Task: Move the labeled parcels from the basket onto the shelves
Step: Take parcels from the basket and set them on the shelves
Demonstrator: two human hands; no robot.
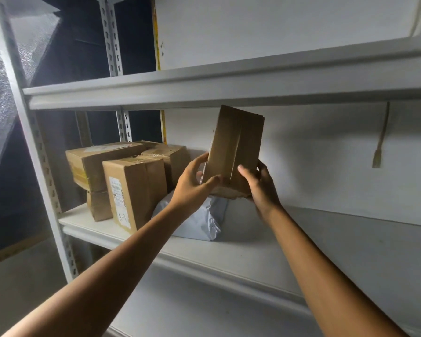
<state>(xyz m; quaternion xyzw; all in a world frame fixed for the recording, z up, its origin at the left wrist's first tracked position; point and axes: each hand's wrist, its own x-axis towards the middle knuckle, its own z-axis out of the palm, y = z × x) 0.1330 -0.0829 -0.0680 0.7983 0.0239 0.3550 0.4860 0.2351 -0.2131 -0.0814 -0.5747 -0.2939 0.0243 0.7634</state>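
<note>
Both bare arms stretch up and forward, forearms converging. The left hand [195, 183] grips the cardboard parcel [236, 144] low on its left side, thumb across the near face. The right hand [258, 188] clasps the lower right, thumb in front, fingers behind.

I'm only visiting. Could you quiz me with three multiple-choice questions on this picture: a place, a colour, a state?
1. Where do the stacked cardboard boxes sit? A) left end of the middle shelf B) top shelf C) floor
2. What colour is the mailer bag? A) red B) white C) black
3. How is the held box carried? A) flat, untouched B) one hand C) upright, both hands
Answers: A, they crowd its left end; B, its plastic is white; C, left hand and right hand grip its lower end.
</note>
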